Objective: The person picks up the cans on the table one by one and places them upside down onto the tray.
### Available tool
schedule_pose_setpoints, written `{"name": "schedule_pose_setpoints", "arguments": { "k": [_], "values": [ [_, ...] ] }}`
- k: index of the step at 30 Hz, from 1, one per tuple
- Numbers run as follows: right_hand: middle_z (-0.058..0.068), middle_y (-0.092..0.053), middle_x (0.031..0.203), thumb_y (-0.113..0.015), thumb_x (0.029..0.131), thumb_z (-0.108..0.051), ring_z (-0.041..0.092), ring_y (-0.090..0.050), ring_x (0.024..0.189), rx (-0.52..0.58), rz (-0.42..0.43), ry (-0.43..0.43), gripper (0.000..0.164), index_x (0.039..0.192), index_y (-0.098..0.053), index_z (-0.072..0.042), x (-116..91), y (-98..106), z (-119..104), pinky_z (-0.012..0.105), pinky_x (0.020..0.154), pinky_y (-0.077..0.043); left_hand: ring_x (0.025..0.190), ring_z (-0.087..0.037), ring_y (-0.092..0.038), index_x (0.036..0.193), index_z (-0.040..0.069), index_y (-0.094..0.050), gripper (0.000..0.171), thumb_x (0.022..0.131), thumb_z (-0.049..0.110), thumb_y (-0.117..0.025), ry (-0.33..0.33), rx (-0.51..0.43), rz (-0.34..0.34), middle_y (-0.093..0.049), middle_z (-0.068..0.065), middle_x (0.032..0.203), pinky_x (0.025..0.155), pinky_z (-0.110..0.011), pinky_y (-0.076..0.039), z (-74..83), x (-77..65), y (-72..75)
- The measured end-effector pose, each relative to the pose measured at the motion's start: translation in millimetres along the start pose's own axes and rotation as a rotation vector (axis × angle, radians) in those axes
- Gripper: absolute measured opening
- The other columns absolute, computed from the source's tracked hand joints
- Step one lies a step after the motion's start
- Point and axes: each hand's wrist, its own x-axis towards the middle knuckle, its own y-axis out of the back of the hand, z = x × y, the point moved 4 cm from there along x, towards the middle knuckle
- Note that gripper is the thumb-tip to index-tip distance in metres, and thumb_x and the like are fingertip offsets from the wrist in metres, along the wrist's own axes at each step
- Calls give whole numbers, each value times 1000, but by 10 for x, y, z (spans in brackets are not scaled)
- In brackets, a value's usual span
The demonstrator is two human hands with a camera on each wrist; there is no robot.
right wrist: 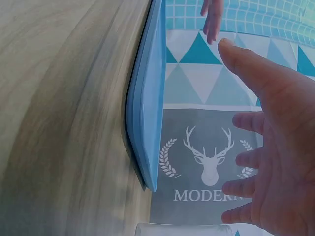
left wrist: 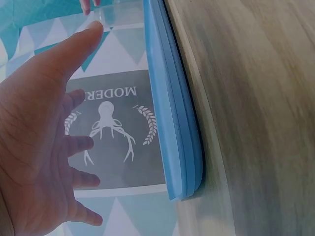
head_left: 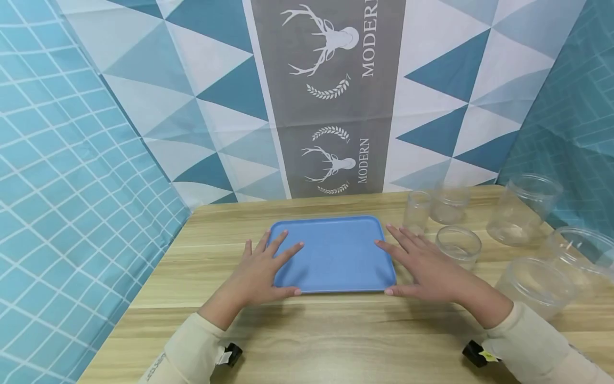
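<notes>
A blue rectangular tray (head_left: 336,256) lies flat on the wooden table, bare inside. Over its left end my left hand (head_left: 261,272) hovers with the fingers spread. My right hand (head_left: 429,266) is held the same way at the tray's right end. In the left wrist view, a gap shows between the left hand (left wrist: 39,132) and the tray's side (left wrist: 174,113). The right wrist view likewise has the right hand (right wrist: 280,132) apart from the tray (right wrist: 145,108). Neither hand holds anything.
Several clear round containers stand on the right of the table (head_left: 307,341): a narrow one (head_left: 416,210), a low one (head_left: 459,248), a tall one (head_left: 523,210) and others near my right forearm. Patterned cloth (head_left: 336,106) hangs behind the table, and blue tiled cloth (head_left: 72,186) on the left.
</notes>
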Motion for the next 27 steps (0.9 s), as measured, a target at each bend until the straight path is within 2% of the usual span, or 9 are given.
{"name": "schedule_pose_setpoints", "arguments": {
  "k": [6, 10, 15, 20, 27],
  "values": [
    [18, -22, 158, -70, 81, -59, 44, -24, 141, -4, 20, 6, 88, 149, -39, -14, 1, 2, 6, 66, 108, -24, 144, -46, -13, 154, 35, -28, 91, 78, 70, -64, 6, -3, -9, -21, -11, 160, 100, -79, -18, -5, 0, -13],
    [19, -31, 153, -78, 79, -48, 43, -33, 136, -10, 78, 33, 83, 144, -46, -9, 2, 23, 11, 65, 104, -32, 145, -43, -15, 154, 33, -29, 90, 79, 69, -64, -4, -9, 6, -23, -11, 159, 101, -78, -19, -2, 3, -25],
    [21, -44, 144, -85, 74, -34, 43, -45, 127, -36, 168, 75, 75, 134, -54, -3, 13, 43, 33, 62, 97, -42, 141, -43, -25, 152, 25, -35, 85, 81, 59, -70, -33, -13, 62, -32, -15, 154, 101, -74, -27, 5, 23, -21],
    [21, -50, 137, -86, 74, -24, 41, -49, 122, -16, 207, 94, 64, 127, -59, -1, 17, 57, 65, 59, 92, -47, 133, -41, -39, 144, 17, -47, 74, 83, 47, -74, -62, -12, 126, -41, -18, 147, 101, -64, -37, 7, 50, 19],
    [19, -55, 130, -87, 72, -16, 38, -52, 118, 9, 255, 113, 56, 121, -62, -5, 28, 102, 68, 55, 90, -50, 121, -36, -51, 133, 11, -58, 59, 83, 34, -78, -75, -96, 192, -53, -16, 135, 96, -53, -47, -7, 74, 77]
  ]
}}
